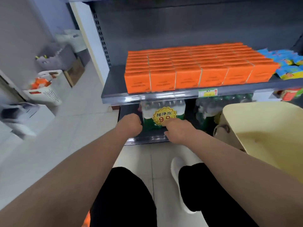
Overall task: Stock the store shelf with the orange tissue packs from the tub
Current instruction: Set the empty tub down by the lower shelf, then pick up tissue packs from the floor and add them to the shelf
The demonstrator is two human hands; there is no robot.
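Note:
Orange tissue packs [188, 69] stand in several tight rows on the dark grey shelf [113, 89], filling it from left of centre to the right. The pale yellow tub [255, 136] sits low at the right, and its visible inside shows no packs. Both my arms reach forward below the shelf's front edge. My left hand [131, 123] has its fingers curled under and holds nothing. My right hand [178, 130] hangs relaxed with the thumb out, also holding nothing. Both hands are in front of the lower shelf, apart from the packs.
Blue snack bags [288, 64] lie to the right of the packs. Shrink-wrapped water bottles with a yellow price sticker [164, 116] fill the lower shelf. A white basket [47, 94] with orange items stands on the floor at left. My legs and a white shoe [176, 169] are below.

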